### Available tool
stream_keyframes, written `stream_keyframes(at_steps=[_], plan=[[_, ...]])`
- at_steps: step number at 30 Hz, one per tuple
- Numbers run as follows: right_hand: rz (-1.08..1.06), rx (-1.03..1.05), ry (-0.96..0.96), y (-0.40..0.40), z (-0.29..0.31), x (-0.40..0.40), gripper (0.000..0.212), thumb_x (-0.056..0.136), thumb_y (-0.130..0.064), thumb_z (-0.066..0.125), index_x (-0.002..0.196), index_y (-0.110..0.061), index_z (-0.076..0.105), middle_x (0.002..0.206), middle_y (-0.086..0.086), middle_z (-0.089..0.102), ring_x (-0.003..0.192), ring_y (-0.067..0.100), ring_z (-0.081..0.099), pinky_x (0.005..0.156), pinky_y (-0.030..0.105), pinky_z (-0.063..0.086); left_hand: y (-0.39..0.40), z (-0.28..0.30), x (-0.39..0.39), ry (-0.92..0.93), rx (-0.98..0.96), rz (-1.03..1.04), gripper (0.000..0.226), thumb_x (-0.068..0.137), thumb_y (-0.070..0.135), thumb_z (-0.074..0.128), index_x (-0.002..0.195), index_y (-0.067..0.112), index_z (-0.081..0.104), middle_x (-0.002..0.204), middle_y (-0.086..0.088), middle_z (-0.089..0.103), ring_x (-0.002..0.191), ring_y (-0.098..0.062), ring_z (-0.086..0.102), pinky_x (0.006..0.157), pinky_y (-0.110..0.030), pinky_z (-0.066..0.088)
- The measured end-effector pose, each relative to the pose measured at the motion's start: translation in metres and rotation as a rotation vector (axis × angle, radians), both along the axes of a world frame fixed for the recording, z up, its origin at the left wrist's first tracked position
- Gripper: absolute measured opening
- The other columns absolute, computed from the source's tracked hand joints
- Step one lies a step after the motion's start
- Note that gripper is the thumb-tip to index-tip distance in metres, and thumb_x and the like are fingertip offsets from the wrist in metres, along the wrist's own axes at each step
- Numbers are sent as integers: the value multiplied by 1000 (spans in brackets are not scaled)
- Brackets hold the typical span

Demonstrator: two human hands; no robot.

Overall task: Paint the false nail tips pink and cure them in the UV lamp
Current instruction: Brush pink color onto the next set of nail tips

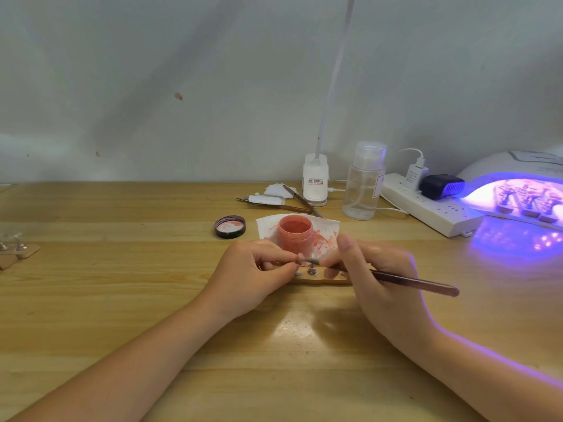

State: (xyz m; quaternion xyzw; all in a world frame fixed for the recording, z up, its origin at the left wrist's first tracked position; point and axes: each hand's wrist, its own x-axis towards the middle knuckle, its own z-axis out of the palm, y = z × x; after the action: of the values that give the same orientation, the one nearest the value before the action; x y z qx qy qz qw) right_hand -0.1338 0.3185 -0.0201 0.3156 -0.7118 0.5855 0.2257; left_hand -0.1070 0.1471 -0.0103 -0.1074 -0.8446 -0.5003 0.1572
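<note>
**Hands at work on a nail tip beside the pink jar**

Fingers of both hands meet over a narrow wooden holder strip (pixel 323 281) lying near the middle of the pale wooden surface (pixel 122 300). The left hand (pixel 256 275) has its thumb and forefinger curled in, pinching a small false nail tip on a metal stand (pixel 307 262) just above the strip. The right hand (pixel 374 278) grips a slim dark-handled brush (pixel 417 283); the handle slants out toward the right edge of the surface, and the bristle end is hidden where the fingertips come together, so contact with the tip cannot be judged. A second small metal stand (pixel 312 271) stands on the strip just below the pinched one.

Just behind the hands stands an open round jar of pink gel (pixel 295 234) on a white paper towel smeared with pink (pixel 327 229). Its black round lid (pixel 230 226) lies upturned to the left of it.

At the far right edge, a white domed UV lamp (pixel 518 178) glows violet, with several wooden strips of nail tips (pixel 530 205) inside it. Beside it along the back edge lie a white power strip (pixel 432 208) and a clear plastic pump bottle (pixel 364 181). At the left edge lie more stands on wooden strips (pixel 18 249), blurred.
</note>
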Motion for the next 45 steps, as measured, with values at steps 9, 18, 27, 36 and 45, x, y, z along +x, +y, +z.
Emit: stream_keyframes(at_steps=[9,18,27,36,45], plan=[[9,-2,-15,1,0,0,46,88,-38,42,59,-14,68,52,-3,62,51,9,60,56,30,48,0,-1,0,-8,5,1,24,76,-2,68,78,21,74,72,-27,62,55,4,47,57,-6,34],[27,-44,-14,1,0,1,46,89,-36,41,56,-16,66,50,1,60,47,8,57,53,23,46,0,0,1,-29,23,6,29,76,-2,68,74,27,73,75,-27,64,55,-1,44,56,-6,35],[26,-90,-71,0,0,0,47,87,-42,41,54,-19,66,50,4,60,45,10,56,53,26,45,0,-1,0,-51,42,4,32,76,-3,67,70,28,73,71,-25,63,57,-5,43,54,-7,34],[58,-141,-133,0,1,1,48,85,-44,42,50,-21,66,51,8,60,44,8,53,51,17,42,-1,-1,1,-49,11,2,22,78,2,67,79,23,74,77,-30,63,53,1,43,55,-5,33],[42,-194,-210,0,2,2,53,87,-45,45,48,-14,66,50,9,60,42,7,51,51,12,40,-2,-3,-1,-46,5,-9,28,80,7,68,77,35,70,75,-31,61,52,-4,38,53,-10,32]])
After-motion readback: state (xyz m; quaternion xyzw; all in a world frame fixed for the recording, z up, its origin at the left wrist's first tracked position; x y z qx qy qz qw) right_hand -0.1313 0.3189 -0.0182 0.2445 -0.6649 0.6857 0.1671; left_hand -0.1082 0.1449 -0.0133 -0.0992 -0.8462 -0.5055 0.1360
